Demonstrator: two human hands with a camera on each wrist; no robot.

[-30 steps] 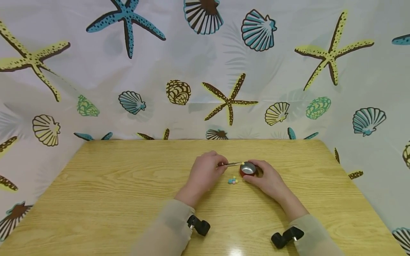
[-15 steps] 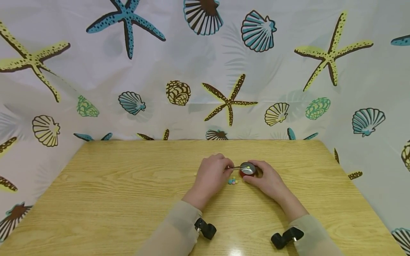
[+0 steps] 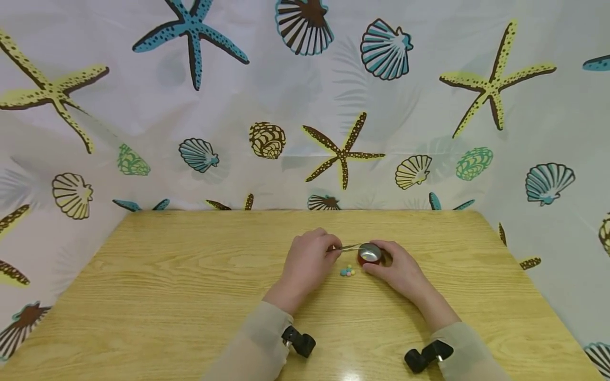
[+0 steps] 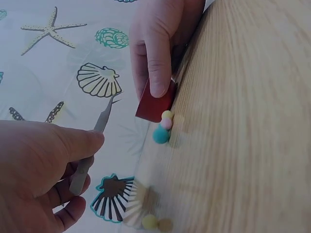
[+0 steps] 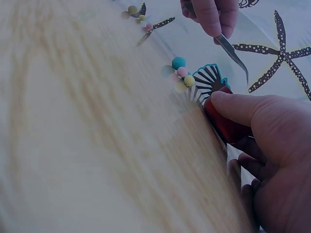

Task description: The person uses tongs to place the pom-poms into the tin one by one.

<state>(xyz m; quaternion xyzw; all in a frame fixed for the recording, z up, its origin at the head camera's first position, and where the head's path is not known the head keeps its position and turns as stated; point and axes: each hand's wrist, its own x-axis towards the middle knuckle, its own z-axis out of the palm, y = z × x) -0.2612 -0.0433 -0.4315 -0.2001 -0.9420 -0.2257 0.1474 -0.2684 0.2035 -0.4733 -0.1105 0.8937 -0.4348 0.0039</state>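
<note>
- Since half a second ago my left hand (image 3: 308,260) has pulled back slightly; the tweezers' tips, which carried a yellowish ball over the cup then, now sit at the cup's left rim with nothing between them that I can see.
- Right hand (image 3: 399,267) hasn't shifted, cup in the same spot.
- Left hand: thumb and fingers pinched on the handle of the metal tweezers (image 3: 349,247), clamped on them; left wrist view shows the thumb over the shaft (image 4: 92,155) and the pointed tips close together, free in the air.
- Right hand: thumb and fingers curled round the small red cup (image 3: 369,254), gripping its wall; cup upright on the wooden table (image 3: 190,296), silvery inside seen from the head view. Right wrist view shows the thumb pressed on the red side (image 5: 227,127).
- Little cluster of coloured balls (image 3: 347,271) on the table just in front of the cup, between my two hands: teal, pink, yellow, touching each other; teal one clear in the left wrist view (image 4: 161,134).
- A few more small balls (image 5: 138,14) lie apart from that cluster near the left hand, blurred.
- Cup's contents: can't tell.
- Seashell and starfish curtain (image 3: 305,106) behind and beside the table.
</note>
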